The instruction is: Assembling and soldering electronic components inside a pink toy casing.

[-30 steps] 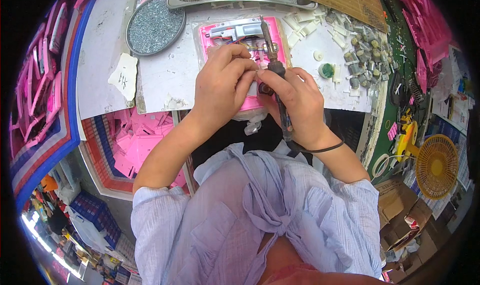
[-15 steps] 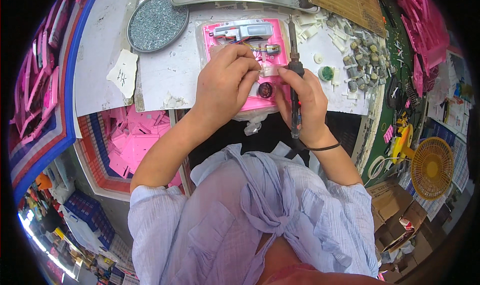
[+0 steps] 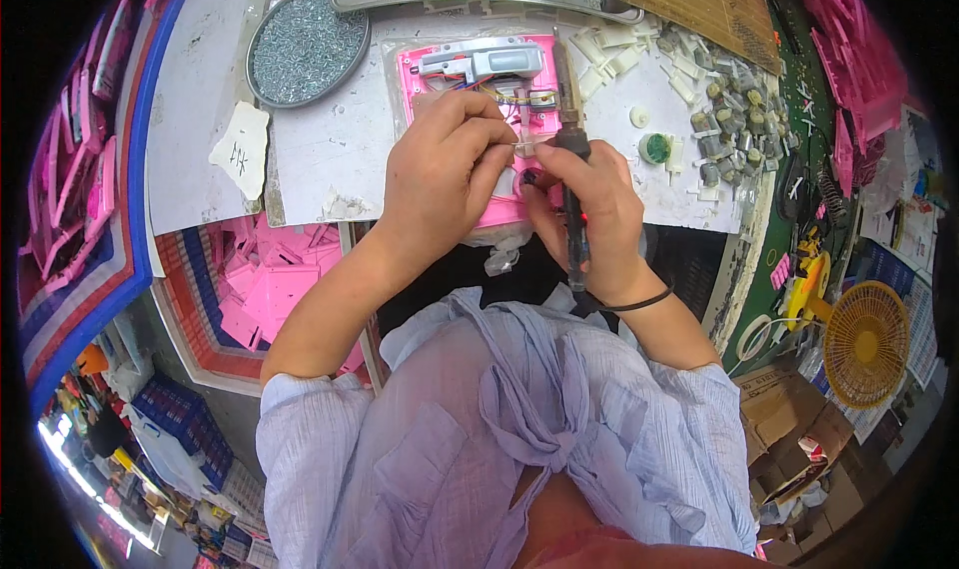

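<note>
"The fingers of the left hand (image 3: 445, 164) were pinched together on a small pale piece (image 3: 521, 146), as we saw from the head camera."

"And the right hand (image 3: 606, 204)?"

"We saw it clamped around the soldering iron (image 3: 571, 141), whose metal end pointed away from the person. We couldn't tell whether its thumb touched the pale piece."

"Where did we find the pink casing (image 3: 502, 212)?"

"On the white worktop (image 3: 330, 154), beneath both hands, with a grey unit (image 3: 509, 61) along its far edge. Left of it we noted a round dish (image 3: 285, 104); right, grey motors (image 3: 734, 124)."
</note>
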`<state>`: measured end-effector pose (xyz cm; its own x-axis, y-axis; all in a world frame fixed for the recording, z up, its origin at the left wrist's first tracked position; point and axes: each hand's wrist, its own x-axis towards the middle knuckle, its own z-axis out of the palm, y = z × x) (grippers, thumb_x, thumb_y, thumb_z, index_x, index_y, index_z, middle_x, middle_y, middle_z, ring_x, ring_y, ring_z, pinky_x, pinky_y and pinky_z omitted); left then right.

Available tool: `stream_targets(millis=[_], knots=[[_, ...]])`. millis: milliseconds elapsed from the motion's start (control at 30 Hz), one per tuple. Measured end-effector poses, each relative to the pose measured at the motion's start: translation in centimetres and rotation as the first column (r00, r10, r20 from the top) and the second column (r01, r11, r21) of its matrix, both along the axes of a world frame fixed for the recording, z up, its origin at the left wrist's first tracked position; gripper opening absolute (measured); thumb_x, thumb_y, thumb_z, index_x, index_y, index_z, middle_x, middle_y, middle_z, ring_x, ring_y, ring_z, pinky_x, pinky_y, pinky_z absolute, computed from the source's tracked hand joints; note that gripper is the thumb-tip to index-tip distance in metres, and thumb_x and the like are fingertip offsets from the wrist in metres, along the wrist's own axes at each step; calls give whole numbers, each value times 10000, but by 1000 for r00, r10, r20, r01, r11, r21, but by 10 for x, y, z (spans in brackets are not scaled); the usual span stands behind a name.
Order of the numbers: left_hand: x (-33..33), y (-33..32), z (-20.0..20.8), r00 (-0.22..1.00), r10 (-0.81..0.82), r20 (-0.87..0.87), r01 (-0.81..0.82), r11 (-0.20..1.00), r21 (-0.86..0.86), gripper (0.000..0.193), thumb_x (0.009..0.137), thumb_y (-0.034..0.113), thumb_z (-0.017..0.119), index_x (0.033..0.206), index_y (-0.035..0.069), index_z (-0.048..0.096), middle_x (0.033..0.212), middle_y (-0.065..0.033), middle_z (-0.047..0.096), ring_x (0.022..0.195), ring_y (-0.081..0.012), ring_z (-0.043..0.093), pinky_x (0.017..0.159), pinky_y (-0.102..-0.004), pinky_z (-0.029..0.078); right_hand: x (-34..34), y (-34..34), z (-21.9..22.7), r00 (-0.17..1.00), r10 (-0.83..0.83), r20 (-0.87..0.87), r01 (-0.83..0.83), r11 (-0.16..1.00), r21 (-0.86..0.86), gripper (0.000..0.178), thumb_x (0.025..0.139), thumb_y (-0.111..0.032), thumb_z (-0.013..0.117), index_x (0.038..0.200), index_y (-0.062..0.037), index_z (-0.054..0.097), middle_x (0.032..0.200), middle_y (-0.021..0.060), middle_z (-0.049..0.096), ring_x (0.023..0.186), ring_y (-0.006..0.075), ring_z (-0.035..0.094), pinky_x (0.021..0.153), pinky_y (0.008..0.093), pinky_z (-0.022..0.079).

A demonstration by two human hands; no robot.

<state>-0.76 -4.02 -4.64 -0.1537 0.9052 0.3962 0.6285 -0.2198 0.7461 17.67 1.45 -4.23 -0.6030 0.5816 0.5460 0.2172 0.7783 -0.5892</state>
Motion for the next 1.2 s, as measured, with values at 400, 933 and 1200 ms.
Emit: stream_targets(millis=[400,933,1200], knots=[[0,-1,1,1000,-3,8,3,1000,-13,96,822,29,743,904,20,695,990,-97,654,883,-294,653,756,-389,529,5,5,-7,999,-27,-19,26,999,-39,686,699,123,771,1316,-121,598,856,101,610,746,306,593,745,418,490],[-7,2,1,994,-98,-41,97,995,-16,106,818,33,740,910,38,688,1011,-92,646,926,-301,636,782,-407,505,2,3,-10,995,75,-67,-81,993,-81,603,715,74,792,1276,-85,639,902,98,655,784,299,636,994,518,514],[-16,14,8,934,-289,-208,283,957,-60,91,834,86,732,870,50,657,1087,-84,640,978,-299,635,802,-421,486,65,33,26,980,-116,-162,27,882,-470,591,878,-373,745,1317,-17,571,1006,106,658,841,199,600,888,393,457]])
